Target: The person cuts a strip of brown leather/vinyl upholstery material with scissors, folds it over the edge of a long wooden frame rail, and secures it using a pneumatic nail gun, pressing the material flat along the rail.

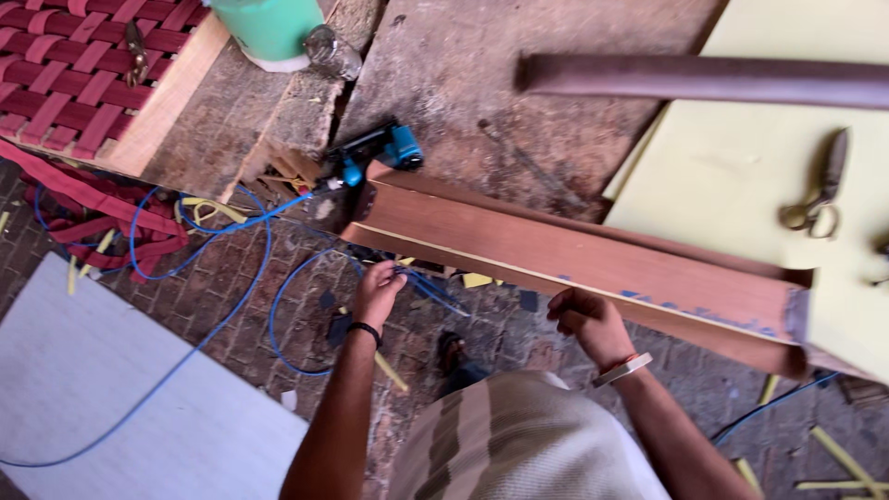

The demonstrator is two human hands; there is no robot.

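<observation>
A long brown wooden board (574, 250) with a pale yellow strip along its lower edge lies slanted in front of me. My right hand (588, 319), with a metal bracelet at the wrist, grips that lower edge near the board's middle. My left hand (378, 289), a black band on its wrist, is closed around the thin blue air hose (269, 306) just below the board's left end. A blue and black pneumatic stapler (384, 148) rests at the board's upper left end, with the hose running from it.
A red webbed seat frame (74, 65) and a green bucket (273, 32) stand at the top left. Scissors (820, 190) lie on a yellow foam sheet (741, 157) at the right, under a dark round bar (704, 79). A white sheet (83, 370) covers the brick floor (231, 268).
</observation>
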